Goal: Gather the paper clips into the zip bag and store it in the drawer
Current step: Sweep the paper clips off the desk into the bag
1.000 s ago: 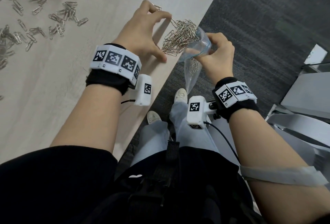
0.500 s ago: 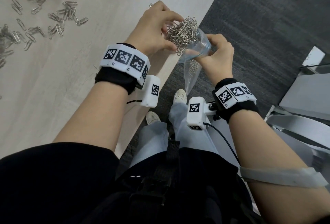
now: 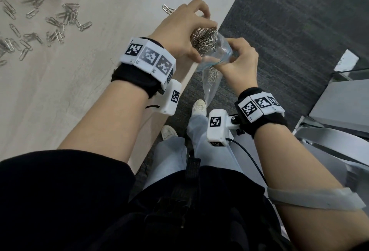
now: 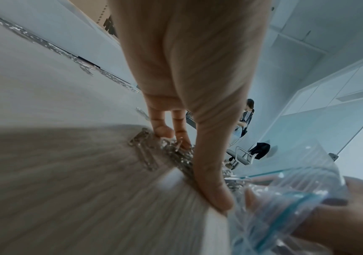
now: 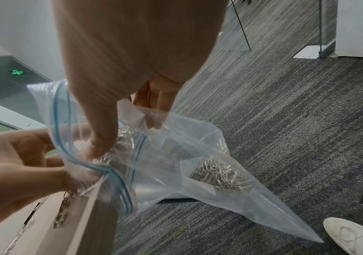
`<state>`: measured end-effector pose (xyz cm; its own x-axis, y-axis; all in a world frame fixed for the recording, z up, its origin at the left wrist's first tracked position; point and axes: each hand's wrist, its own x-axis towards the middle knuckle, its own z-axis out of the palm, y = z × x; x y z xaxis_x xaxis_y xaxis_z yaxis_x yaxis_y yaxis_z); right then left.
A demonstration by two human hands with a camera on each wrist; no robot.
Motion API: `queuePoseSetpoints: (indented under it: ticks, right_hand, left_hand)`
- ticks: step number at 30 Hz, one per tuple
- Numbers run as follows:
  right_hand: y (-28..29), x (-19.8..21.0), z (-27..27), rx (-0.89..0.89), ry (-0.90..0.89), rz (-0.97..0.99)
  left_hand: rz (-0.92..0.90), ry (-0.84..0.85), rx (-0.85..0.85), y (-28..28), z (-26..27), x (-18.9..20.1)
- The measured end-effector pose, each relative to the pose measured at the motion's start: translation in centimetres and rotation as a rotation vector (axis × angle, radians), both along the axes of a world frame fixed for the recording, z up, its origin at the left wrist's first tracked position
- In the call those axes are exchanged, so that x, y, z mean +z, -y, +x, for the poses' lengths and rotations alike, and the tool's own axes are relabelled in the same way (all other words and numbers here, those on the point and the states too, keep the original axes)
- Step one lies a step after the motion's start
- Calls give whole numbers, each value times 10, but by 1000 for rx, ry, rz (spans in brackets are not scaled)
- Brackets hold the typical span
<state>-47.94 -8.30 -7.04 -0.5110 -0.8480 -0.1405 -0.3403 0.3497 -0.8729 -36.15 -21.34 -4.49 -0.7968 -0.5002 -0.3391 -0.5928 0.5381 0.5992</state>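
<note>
My left hand (image 3: 185, 31) curls its fingers and thumb round a heap of silver paper clips (image 3: 203, 41) at the right edge of the light wooden table (image 3: 99, 74). Just under that edge my right hand (image 3: 237, 59) pinches the rim of a clear zip bag (image 3: 211, 82) with a blue seal and holds its mouth wide. The bag (image 5: 176, 172) hangs over the carpet with a clump of clips (image 5: 217, 176) inside. In the left wrist view the fingertips (image 4: 165, 132) press clips against the tabletop. Many loose clips (image 3: 60, 21) lie scattered at the table's far left.
One single clip (image 3: 167, 9) lies just beyond my left hand. Grey carpet (image 3: 279, 31) runs to the right of the table. My shoes (image 3: 198, 106) stand below the bag. Grey furniture (image 3: 339, 100) is at the right. Another person (image 4: 247, 115) sits far off.
My left hand has dragged the heap of clips nearer along the table edge and over the bag's mouth, and its fingers have closed round the heap. The right hand kept the bag in place.
</note>
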Motion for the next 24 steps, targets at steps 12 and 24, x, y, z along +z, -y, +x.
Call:
queuePoseSetpoints:
  ticks: [12, 24]
  right_hand:
    - [1, -5, -2, -6, -1, 7]
    - [2, -8, 0, -31, -10, -8]
  left_hand:
    - [-10, -88, 32, -5, -7, -3]
    - [81, -395, 457, 3, 20, 0]
